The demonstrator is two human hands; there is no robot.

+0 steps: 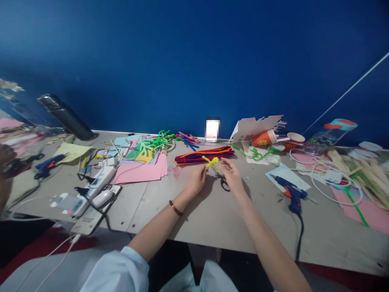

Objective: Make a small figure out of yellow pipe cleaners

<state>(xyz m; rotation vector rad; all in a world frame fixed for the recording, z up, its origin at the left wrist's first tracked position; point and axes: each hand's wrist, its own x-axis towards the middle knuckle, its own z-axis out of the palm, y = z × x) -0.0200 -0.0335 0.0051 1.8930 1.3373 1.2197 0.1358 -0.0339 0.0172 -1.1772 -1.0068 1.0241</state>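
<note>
Between my hands, above the middle of the table, is a small twisted yellow pipe-cleaner piece (214,162). My left hand (196,180), with a beaded bracelet at its wrist, pinches it from the left. The fingers of my right hand (232,177) are bent at its right end, closed on it as far as I can see. Below and between the hands lie scissors (225,185) with a black handle, partly covered by my right hand. Just beyond, a bundle of red, purple and orange pipe cleaners (194,157) lies flat.
A blue glue gun (292,194) rests on pale paper at right; another glue gun (48,166) lies at left. Nearer left are a power strip (96,187), phone and mouse (102,198). Green pipe cleaners (158,142), pink paper (139,172) and paper cups (263,138) stand behind. Another person's hand (6,158) shows far left.
</note>
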